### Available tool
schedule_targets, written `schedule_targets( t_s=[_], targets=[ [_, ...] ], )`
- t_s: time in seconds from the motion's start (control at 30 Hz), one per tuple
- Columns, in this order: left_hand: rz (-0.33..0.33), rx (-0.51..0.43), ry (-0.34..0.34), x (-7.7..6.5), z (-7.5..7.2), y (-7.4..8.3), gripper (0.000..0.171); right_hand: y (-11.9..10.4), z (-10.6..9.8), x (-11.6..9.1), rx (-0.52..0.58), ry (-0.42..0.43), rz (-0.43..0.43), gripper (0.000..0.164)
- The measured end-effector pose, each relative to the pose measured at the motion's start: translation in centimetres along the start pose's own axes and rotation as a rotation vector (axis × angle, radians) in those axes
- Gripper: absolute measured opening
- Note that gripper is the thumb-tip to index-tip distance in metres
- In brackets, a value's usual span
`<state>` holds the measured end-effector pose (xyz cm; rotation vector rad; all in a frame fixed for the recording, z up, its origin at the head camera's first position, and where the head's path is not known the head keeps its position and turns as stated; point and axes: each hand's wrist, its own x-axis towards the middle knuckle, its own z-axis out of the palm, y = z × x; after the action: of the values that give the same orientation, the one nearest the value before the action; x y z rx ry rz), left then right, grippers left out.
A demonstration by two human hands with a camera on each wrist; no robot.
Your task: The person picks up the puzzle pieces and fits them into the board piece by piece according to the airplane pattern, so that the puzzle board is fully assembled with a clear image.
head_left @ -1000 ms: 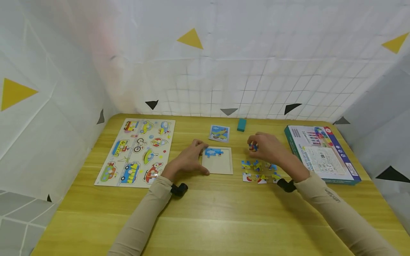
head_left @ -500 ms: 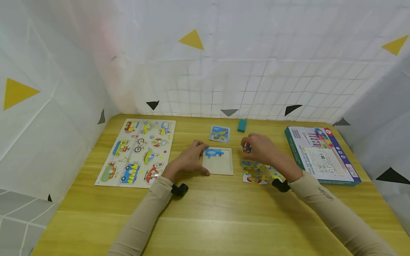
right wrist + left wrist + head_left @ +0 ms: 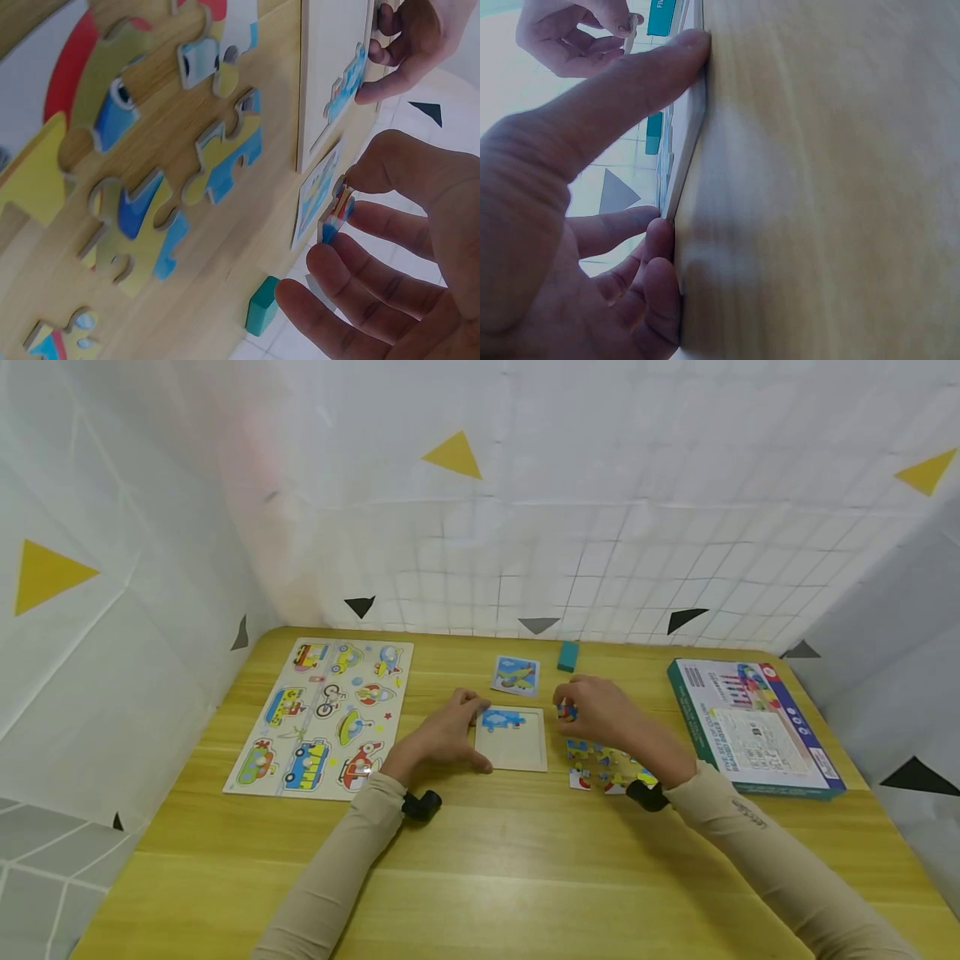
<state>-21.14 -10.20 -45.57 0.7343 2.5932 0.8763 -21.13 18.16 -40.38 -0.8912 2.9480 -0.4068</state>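
Note:
Thumb and fingers of my left hand (image 3: 442, 735) hold the left side of a small wooden puzzle tray (image 3: 513, 752), with curled fingertips at one corner in the left wrist view. Joined blue-and-white jigsaw pieces (image 3: 501, 719) lie in the tray's upper left. Just right of the tray, my right hand (image 3: 600, 714) pinches a blue, red and yellow jigsaw piece (image 3: 336, 217) between thumb and fingers, lifted off the table. Beneath and in front of that hand lie several loose jigsaw pieces (image 3: 579, 778), partly hidden by the wrist in the head view.
A picture card (image 3: 516, 677) with a yellow plane lies behind the tray, beside a teal block (image 3: 567, 656). At the left is a large vehicle puzzle board (image 3: 341, 693). A boxed game (image 3: 761, 727) lies at the right. White patterned sheeting (image 3: 547, 543) borders the table.
My right hand has moved left toward the tray, carrying the jigsaw piece and uncovering less of the loose pieces' right side. The left hand stays on the tray.

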Motion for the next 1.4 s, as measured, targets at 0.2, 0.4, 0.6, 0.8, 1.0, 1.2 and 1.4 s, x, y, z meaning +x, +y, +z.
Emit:
schedule_targets(
  t_s=[0.2,0.4,0.6,0.8,1.0,1.2,1.4],
  targets=[
    [0.001,-0.008,-0.002,0.0,0.0,-0.1,0.105,-0.3,0.4,0.6,-0.001,0.004,-0.01,0.028],
    [0.011,-0.009,0.0,0.0,0.0,-0.1,0.105,-0.8,0.7,0.9,-0.008,0.005,-0.023,0.027],
    [0.005,0.0,0.004,-0.1,0.0,-0.1,0.105,-1.2,1.1,1.5,-0.012,-0.002,-0.018,0.026],
    [-0.002,-0.013,0.004,0.0,0.0,-0.1,0.104,-1.7,1.4,2.0,0.006,-0.034,0.008,0.022],
    [-0.016,-0.009,-0.004,0.0,0.0,0.0,0.105,-2.1,1.6,2.5,0.007,-0.066,0.003,0.023],
    [-0.011,-0.007,-0.005,0.0,-0.1,0.2,0.104,-2.1,2.1,3.0,0.003,-0.083,-0.006,0.022],
    [-0.019,0.008,-0.009,0.1,-0.1,0.0,0.104,-2.5,2.6,3.5,0.003,-0.09,-0.009,0.022]
  ],
)
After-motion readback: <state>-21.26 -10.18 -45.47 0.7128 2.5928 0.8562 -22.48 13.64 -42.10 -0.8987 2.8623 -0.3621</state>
